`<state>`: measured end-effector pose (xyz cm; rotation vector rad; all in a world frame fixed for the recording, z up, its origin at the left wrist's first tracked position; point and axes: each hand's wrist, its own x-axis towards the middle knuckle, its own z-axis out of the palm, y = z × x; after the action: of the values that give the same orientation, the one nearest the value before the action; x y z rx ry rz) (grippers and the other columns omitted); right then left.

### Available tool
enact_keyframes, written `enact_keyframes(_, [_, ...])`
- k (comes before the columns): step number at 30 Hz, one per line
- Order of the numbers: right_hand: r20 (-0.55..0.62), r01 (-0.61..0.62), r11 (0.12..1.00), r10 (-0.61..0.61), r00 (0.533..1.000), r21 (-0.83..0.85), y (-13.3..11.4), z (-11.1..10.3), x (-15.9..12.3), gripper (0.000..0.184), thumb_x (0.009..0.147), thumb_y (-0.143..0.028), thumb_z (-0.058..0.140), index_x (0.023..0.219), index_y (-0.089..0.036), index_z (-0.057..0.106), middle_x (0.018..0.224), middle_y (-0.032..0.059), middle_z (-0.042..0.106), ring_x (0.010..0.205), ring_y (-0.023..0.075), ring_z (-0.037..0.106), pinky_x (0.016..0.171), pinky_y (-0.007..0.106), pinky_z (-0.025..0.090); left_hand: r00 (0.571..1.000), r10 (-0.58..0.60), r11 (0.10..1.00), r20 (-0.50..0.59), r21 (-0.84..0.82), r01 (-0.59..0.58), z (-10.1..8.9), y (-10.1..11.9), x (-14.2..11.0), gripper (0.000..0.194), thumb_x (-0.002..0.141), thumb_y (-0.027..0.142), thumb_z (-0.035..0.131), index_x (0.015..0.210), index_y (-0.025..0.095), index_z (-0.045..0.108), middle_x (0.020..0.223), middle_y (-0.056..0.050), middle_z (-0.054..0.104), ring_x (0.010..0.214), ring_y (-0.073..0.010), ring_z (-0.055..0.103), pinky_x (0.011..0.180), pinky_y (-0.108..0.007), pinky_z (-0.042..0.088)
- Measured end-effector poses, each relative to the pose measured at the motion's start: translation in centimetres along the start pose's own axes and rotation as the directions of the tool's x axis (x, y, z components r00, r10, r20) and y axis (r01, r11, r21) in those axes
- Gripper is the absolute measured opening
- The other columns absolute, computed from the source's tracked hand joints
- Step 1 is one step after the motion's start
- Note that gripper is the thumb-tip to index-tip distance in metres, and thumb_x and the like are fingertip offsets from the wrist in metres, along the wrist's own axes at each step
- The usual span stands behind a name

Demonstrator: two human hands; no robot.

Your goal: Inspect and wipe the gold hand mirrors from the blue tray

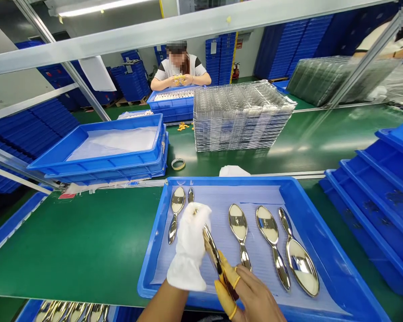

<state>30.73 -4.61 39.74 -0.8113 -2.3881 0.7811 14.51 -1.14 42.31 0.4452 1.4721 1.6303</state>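
1. The left hand (189, 246), in a white cotton glove, is wrapping around a mirror-bright metal piece (211, 245). Its gloved fingers are pressed together, and the piece is showing edge-on just beside them.
2. The right hand (255, 295), bare with yellow finger cots (225, 293), is pinching the same piece between its fingers and thumb.
3. A blue plastic tray (147, 286) is lying directly beneath the fingers, lined with a pale foam sheet (218, 210).
4. Four spoon-shaped polished pieces (272, 243) are resting on that sheet, one just left of the gloved fingers and three right of the cotted fingers, all apart from each other.
5. A green tabletop (77, 241) is extending left of the fingers, and a stack of blue trays (366, 201) is standing to their right.
6. Well beyond the fingers, a stack of clear plastic trays (242, 116) is standing, and a co-worker (179, 67) is handling a small gold item.
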Motion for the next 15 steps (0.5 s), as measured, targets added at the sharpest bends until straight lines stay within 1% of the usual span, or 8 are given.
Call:
enact_keyframes(2, [0.05, -0.077, 0.969, 0.067, 0.996, 0.235, -0.3, -0.6, 0.5, 0.024, 0.099, -0.024, 0.047, 0.081, -0.019, 0.062, 0.071, 0.004, 0.064, 0.062, 0.0176, 0.06, 0.056, 0.027, 0.049, 1.0, -0.01, 0.998, -0.009, -0.066, 0.009, -0.5, -0.3, 0.8, 0.032, 0.086, 0.045, 0.06, 0.067, 0.019, 0.061, 0.059, 0.003, 0.054, 0.052, -0.0102, 0.049, 0.053, -0.023, 0.043])
enact_keyframes(3, [0.067, -0.141, 0.927, 0.126, 0.99, 0.347, -0.4, -1.0, 0.8, 0.027, 0.1, -0.03, 0.047, 0.079, -0.02, 0.062, 0.069, 0.0024, 0.063, 0.059, 0.0163, 0.058, 0.053, 0.026, 0.047, 1.0, 0.001, 0.994, 0.0, -0.105, -0.001, -0.7, -0.6, 0.8, 0.035, 0.088, 0.051, 0.058, 0.076, 0.019, 0.067, 0.068, 0.0, 0.062, 0.061, -0.012, 0.057, 0.059, -0.024, 0.048])
enact_keyframes(4, [0.084, -0.215, 0.868, 0.198, 0.977, 0.448, -0.4, -1.5, 1.3, 0.031, 0.1, -0.037, 0.048, 0.079, -0.02, 0.063, 0.067, 0.001, 0.062, 0.055, 0.0151, 0.056, 0.051, 0.025, 0.046, 1.0, 0.012, 0.99, 0.027, -0.144, -0.008, -0.9, -1.1, 0.6, 0.038, 0.089, 0.055, 0.057, 0.091, 0.02, 0.071, 0.081, -0.002, 0.069, 0.074, -0.0144, 0.064, 0.069, -0.025, 0.052])
enact_keyframes(6, [0.111, -0.354, 0.712, 0.365, 0.924, 0.607, -0.2, -2.6, 2.3, 0.038, 0.097, -0.05, 0.051, 0.08, -0.021, 0.067, 0.066, -0.0002, 0.062, 0.054, 0.0141, 0.054, 0.052, 0.025, 0.046, 0.99, 0.0, 0.987, 0.14, -0.158, 0.023, -1.4, -2.2, -0.5, 0.049, 0.089, 0.06, 0.058, 0.118, 0.022, 0.069, 0.108, -0.007, 0.073, 0.101, -0.0198, 0.068, 0.088, -0.03, 0.053])
enact_keyframes(8, [0.107, -0.403, 0.543, 0.495, 0.862, 0.736, 0.2, -3.8, 3.4, 0.04, 0.091, -0.059, 0.06, 0.084, -0.021, 0.072, 0.071, 0.0012, 0.067, 0.063, 0.0167, 0.06, 0.066, 0.029, 0.052, 0.954, -0.095, 0.993, 0.285, -0.045, 0.112, -2.0, -3.5, -2.4, 0.061, 0.087, 0.064, 0.06, 0.128, 0.019, 0.066, 0.12, -0.013, 0.072, 0.112, -0.0261, 0.065, 0.095, -0.036, 0.052])
enact_keyframes(10, [0.076, -0.359, 0.416, 0.559, 0.825, 0.836, 0.6, -4.6, 4.5, 0.043, 0.082, -0.063, 0.069, 0.089, -0.021, 0.075, 0.081, 0.0042, 0.073, 0.083, 0.0217, 0.065, 0.088, 0.035, 0.051, 0.895, -0.209, 0.978, 0.394, 0.094, 0.187, -2.7, -4.5, -4.6, 0.067, 0.085, 0.067, 0.06, 0.13, 0.017, 0.065, 0.121, -0.016, 0.072, 0.109, -0.0297, 0.067, 0.09, -0.039, 0.054])
enact_keyframes(12, [0.08, -0.33, 0.33, 0.59, 0.804, 0.884, 0.8, -5.1, 5.3, 0.045, 0.077, -0.064, 0.074, 0.089, -0.021, 0.077, 0.088, 0.0057, 0.076, 0.095, 0.0241, 0.065, 0.102, 0.04, 0.045, 0.828, -0.261, 0.965, 0.497, 0.128, 0.228, -3.2, -5.0, -6.5, 0.072, 0.086, 0.068, 0.056, 0.138, 0.018, 0.06, 0.12, -0.018, 0.071, 0.097, -0.0304, 0.071, 0.079, -0.04, 0.056])
enact_keyframes(15, [0.141, -0.352, 0.252, 0.598, 0.789, 0.901, 0.9, -5.1, 6.1, 0.042, 0.072, -0.063, 0.08, 0.078, -0.021, 0.077, 0.084, 0.0044, 0.075, 0.092, 0.0219, 0.064, 0.103, 0.039, 0.043, 0.752, -0.305, 0.95, 0.585, 0.136, 0.28, -3.5, -4.5, -8.3, 0.076, 0.088, 0.068, 0.055, 0.146, 0.02, 0.051, 0.112, -0.017, 0.074, 0.079, -0.0263, 0.073, 0.077, -0.041, 0.056])
